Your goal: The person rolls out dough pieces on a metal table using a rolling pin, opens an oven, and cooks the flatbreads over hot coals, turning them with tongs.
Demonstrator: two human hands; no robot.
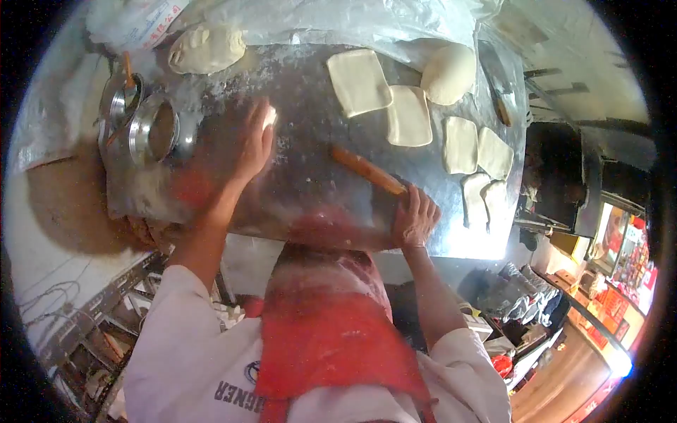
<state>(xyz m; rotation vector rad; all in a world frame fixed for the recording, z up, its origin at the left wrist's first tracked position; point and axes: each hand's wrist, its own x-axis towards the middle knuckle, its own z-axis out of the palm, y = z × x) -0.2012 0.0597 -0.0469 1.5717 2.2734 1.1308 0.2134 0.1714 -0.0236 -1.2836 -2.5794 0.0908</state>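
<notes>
My right hand is wrapped round one end of a wooden rolling pin, which slants across the metal worktop. My left hand is over the worktop's left half, its fingers pointing away from me. A small white piece of dough shows between its thumb and fingers, mostly hidden by them. Two flat dough sheets, one farther back and one nearer, lie beyond the rolling pin. Smaller dough pieces are set out to the right.
At the back left sits a large dough lump; a rounded one is at the back right. Metal bowls stand on the left. Plastic sheeting runs along the back edge. A dark-handled knife lies at the far right.
</notes>
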